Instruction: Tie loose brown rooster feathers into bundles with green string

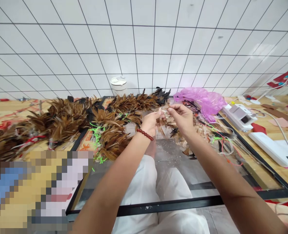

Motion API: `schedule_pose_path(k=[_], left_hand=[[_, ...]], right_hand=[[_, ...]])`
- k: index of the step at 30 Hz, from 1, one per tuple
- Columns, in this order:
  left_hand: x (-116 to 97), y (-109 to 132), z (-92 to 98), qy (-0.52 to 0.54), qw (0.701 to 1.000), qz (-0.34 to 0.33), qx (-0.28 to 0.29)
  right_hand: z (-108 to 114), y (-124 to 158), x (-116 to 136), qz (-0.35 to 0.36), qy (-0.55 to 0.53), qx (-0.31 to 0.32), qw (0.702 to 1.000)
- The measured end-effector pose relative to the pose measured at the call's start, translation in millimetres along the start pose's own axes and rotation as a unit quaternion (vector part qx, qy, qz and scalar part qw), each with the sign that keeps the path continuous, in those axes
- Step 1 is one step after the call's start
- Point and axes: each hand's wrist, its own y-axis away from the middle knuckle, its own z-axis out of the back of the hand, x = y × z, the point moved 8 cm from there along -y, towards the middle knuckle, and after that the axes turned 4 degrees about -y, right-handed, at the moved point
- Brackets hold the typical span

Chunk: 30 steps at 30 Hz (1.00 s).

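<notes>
Over the dark-framed glass panel [173, 175], my left hand [153, 121] and my right hand [183, 117] work close together. Pale brown feathers [163, 129] show at the fingers of my left hand, which are closed in a pinch. The thumb and forefinger of my right hand press together at the tip of a small light feather [166, 107]. Fingers partly hide how far the feathers reach. Bundles of brown feathers [114, 138] tied with bright green string [97, 138] lie left of my hands. Loose pale feathers [204, 131] are scattered beneath and beyond my right hand.
A long pile of brown feathers [63, 117] covers the back left. A white lidded cup [118, 85] stands by the tiled wall [144, 42]. Right of the hands lie a purple plastic bag [202, 99], white devices [270, 148], cables, and red and pink scraps. Coloured strings trail over the panel's right side.
</notes>
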Motion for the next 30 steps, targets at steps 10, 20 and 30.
schedule_pose_path(k=[10,20,30], left_hand=[[1.6,-4.5,-1.5,0.054,0.998,-0.001,0.026],[-1.2,-4.9,-2.9,0.028,0.997,-0.066,0.002],[-21.3,4.6,-15.0,-0.143,0.972,-0.174,0.065]], right_hand=[[-19.8,17.6,32.2,0.256,0.306,0.174,0.9],[-26.5,26.9,45.6,0.349,0.356,0.162,0.852],[-7.8,-4.3,2.7,-0.016,0.01,0.109,0.994]])
